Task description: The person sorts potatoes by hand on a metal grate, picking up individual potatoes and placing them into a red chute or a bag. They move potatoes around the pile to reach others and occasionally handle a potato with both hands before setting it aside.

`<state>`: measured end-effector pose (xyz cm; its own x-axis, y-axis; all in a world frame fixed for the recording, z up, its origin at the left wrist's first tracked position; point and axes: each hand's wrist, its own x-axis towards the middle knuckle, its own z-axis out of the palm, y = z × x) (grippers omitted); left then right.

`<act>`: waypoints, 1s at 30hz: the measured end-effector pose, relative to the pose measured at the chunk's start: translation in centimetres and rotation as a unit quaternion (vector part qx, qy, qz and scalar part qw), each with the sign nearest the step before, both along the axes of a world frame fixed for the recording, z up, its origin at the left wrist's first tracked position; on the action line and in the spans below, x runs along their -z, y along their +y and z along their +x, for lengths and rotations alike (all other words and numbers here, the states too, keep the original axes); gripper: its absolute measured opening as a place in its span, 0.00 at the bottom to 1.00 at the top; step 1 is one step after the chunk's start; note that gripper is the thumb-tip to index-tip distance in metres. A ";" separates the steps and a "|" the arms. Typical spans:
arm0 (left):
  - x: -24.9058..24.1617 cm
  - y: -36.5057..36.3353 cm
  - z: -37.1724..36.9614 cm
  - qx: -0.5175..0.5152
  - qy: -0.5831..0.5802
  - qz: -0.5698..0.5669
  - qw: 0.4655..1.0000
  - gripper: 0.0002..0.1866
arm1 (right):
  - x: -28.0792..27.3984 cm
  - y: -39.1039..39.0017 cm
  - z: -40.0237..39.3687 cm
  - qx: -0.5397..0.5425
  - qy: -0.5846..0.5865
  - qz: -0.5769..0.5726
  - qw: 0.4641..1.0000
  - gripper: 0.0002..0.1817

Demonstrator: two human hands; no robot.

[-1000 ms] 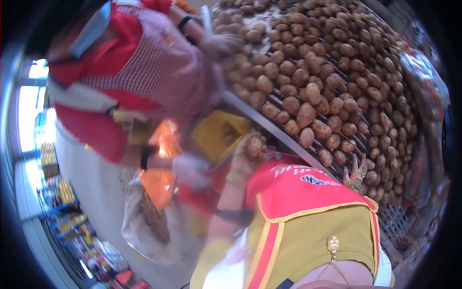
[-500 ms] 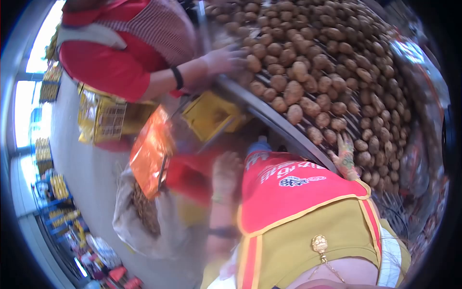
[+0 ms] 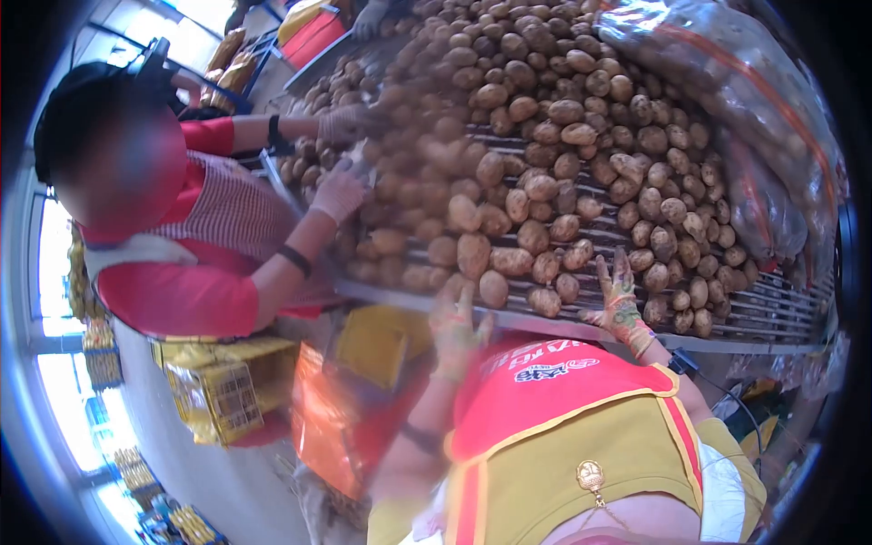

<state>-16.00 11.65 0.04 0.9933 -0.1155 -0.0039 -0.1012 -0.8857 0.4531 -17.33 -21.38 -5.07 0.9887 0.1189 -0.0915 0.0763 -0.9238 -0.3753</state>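
Many brown potatoes [image 3: 542, 188] lie on a slatted metal rack. At its near edge, my left hand [image 3: 456, 320] is somewhat blurred, its gloved fingers apart, beside the nearest potatoes. My right hand [image 3: 620, 304], in a patterned glove, has its fingers spread over the bars between potatoes. Neither hand has a potato in it. The metal rim [image 3: 536, 324] of the rack runs between my body and the potatoes.
A co-worker in red, with gloved hands [image 3: 341, 191] over the potatoes, stands at the left. Yellow crates [image 3: 213, 391] and an orange bag [image 3: 324, 418] are below left. Plastic sacks of potatoes [image 3: 727, 82] lie at the upper right.
My left hand has come up from beside my body to the rack's edge. The view has shifted, showing more of the co-worker, whose both hands are now visible over the potatoes.
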 end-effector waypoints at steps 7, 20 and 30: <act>-0.2 -2.1 8.0 0.232 0.114 0.180 0.949 0.48 | 4.0 3.9 4.7 -0.054 -0.067 0.069 0.994 0.66; 6.1 5.1 18.0 0.093 -0.024 0.019 0.995 0.30 | 3.9 10.7 14.9 -0.154 -0.002 0.032 0.988 0.58; 0.2 3.1 29.9 0.121 -0.155 -0.066 0.978 0.16 | -5.4 14.8 29.3 -0.053 -0.242 0.083 0.965 0.16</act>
<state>13.94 14.70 -0.17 0.8878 -0.3268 0.3242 -0.4516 -0.7550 0.4755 11.99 -6.60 0.31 0.8925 0.1960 0.4061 0.3709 -0.8313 -0.4140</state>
